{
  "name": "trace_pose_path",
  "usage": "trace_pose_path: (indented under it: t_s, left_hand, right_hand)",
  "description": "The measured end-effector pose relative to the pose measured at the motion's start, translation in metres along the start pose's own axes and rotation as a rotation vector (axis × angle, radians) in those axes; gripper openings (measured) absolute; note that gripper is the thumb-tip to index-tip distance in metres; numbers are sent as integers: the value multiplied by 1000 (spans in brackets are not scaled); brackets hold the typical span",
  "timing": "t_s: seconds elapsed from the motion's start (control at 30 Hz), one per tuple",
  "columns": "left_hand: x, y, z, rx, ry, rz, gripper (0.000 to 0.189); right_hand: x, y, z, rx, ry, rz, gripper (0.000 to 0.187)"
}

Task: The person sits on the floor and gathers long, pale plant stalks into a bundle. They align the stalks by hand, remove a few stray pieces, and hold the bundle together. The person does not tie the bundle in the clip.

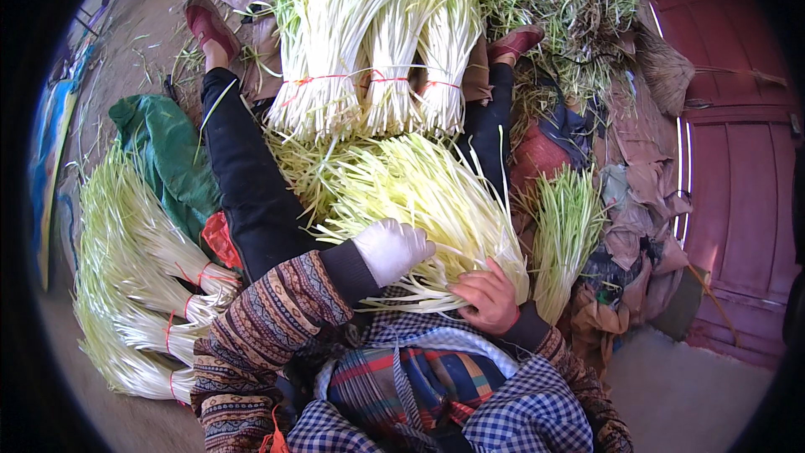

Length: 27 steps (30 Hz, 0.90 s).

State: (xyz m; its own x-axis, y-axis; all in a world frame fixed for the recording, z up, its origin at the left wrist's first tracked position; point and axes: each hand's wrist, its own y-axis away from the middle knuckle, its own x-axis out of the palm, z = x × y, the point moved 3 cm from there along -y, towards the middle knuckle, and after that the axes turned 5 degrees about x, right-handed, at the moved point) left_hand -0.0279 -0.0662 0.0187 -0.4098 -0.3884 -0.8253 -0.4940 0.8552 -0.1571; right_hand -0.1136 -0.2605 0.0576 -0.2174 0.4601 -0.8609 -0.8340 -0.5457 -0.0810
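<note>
A loose heap of pale yellow-green leafy stalks, perhaps blanched chives, lies across my lap. My left hand, in a white glove, is curled closed at the heap's near left side, around a few stalks. Bare, my right hand rests with bent fingers on the white stalk ends at the heap's near right; whether it grips any is unclear. Beyond the heap, between my legs, stand bundles tied with red bands. More tied bundles lie at my left.
A smaller green bunch lies at my right, beside crumpled brown bags. Green cloth and a red plastic bag are by my left leg. Leaf scraps are piled at the upper right, near a red door.
</note>
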Motion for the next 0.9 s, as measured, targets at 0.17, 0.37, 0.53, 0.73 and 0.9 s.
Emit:
trace_pose_path:
  t_s: [0.17, 0.37, 0.53, 0.73, 0.9]
  left_hand:
    - [1, 19, 10, -162, 363, -256, 18]
    - [-33, 86, 81, -706, 1139, -885, 35]
    - [-40, 90, 79, -765, 1227, -627, 24]
    - [-12, 41, 40, -436, 710, -370, 13]
    - [8, 28, 13, -190, 366, 0, 37]
  right_hand:
    - [-3, -2, 1, -12, -36, -41, 50]
    - [-1, -6, 3, -80, -118, -1, 46]
    - [-1, -8, 5, -106, -119, -12, 43]
    - [-1, -6, 8, -122, -149, 25, 37]
    - [-3, -5, 9, -140, -147, 46, 51]
